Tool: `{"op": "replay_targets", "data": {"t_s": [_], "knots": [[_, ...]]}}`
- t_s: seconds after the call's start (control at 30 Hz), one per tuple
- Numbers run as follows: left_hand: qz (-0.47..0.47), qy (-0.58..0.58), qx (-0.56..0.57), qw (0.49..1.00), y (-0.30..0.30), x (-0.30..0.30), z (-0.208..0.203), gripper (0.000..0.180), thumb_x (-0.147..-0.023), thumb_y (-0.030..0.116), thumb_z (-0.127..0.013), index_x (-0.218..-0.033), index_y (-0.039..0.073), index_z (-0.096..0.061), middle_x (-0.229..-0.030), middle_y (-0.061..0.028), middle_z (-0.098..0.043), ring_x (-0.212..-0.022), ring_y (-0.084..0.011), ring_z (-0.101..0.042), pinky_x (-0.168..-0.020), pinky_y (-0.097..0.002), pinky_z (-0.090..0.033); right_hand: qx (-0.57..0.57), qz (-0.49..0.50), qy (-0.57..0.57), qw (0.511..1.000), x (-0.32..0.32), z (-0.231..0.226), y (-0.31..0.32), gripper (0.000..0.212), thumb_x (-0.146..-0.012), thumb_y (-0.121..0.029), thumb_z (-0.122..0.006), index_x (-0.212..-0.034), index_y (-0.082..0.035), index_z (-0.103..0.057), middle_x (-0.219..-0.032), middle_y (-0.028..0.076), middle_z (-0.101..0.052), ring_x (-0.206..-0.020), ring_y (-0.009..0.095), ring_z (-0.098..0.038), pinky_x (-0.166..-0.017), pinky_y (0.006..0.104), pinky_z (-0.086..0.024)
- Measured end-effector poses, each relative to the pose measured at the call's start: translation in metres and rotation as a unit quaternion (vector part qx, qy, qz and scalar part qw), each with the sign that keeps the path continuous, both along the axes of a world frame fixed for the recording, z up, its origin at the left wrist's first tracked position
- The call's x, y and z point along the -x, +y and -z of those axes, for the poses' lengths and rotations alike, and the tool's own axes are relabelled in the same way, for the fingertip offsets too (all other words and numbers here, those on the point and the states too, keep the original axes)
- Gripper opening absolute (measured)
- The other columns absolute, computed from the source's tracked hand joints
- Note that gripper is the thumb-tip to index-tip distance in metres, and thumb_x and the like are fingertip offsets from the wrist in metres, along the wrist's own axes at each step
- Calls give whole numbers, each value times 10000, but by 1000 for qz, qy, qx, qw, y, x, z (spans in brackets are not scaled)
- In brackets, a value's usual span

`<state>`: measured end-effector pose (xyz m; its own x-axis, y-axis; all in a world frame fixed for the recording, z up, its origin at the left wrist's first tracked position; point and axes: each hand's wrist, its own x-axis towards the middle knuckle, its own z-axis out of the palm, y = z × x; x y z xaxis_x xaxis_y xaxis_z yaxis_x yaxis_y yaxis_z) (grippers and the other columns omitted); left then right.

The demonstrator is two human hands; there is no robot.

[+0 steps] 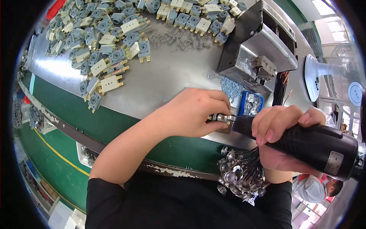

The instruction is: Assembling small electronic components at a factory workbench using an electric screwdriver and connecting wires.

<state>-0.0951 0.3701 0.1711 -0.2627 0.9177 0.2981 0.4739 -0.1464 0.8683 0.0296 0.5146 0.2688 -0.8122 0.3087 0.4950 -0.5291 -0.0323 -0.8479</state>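
Observation:
My right hand (280, 124) is wrapped round a black electric screwdriver (316, 147), which lies nearly level with its nose pointing left. In the thumb and fingers of my left hand (196, 110) is a small silvery metal part (218, 117), mostly hidden by the fingertips. The screwdriver's tip meets this part or stands very close to it; contact cannot be made out. Under the fingertips sits a small brownish block (225, 129). Just beyond the hands are a pile of small screws (230, 87) and a blue tray (244, 110) of little metal pieces.
Many grey and cream switch-like blocks (103, 45) with brass terminals cover the far left, beside loose springs (183, 40). A metal fixture box (259, 49) stands far right. Round metal parts with black wires (232, 175) hang near my right forearm. A person (312, 189) is at lower right.

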Motion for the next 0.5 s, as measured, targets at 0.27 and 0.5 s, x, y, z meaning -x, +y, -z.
{"op": "replay_targets", "data": {"t_s": [0.27, 0.5], "knots": [[-8, 5, 0, 1000, -2, -2, 4, 290, -772, 135, -867, -1034, 56, -773, -1093, -76, -745, -952, -299, -735, -809, -390, -592, -36, -36, 0, 999, 2, 7, 5, 870, -823, -860, -604, -1228, -108, -437, -711, 55, -556, -527, 193, -572, -511, 341, -487], [-7, -6, 3, 1000, 0, 0, 1, 271, -779, 127, -853, -1030, 63, -775, -1093, -75, -745, -957, -296, -734, -806, -388, -592, -56, -51, 14, 997, 2, -6, 13, 927, -829, -847, -624, -1331, -94, -420, -730, 52, -558, -537, 191, -568, -526, 345, -485]]}}
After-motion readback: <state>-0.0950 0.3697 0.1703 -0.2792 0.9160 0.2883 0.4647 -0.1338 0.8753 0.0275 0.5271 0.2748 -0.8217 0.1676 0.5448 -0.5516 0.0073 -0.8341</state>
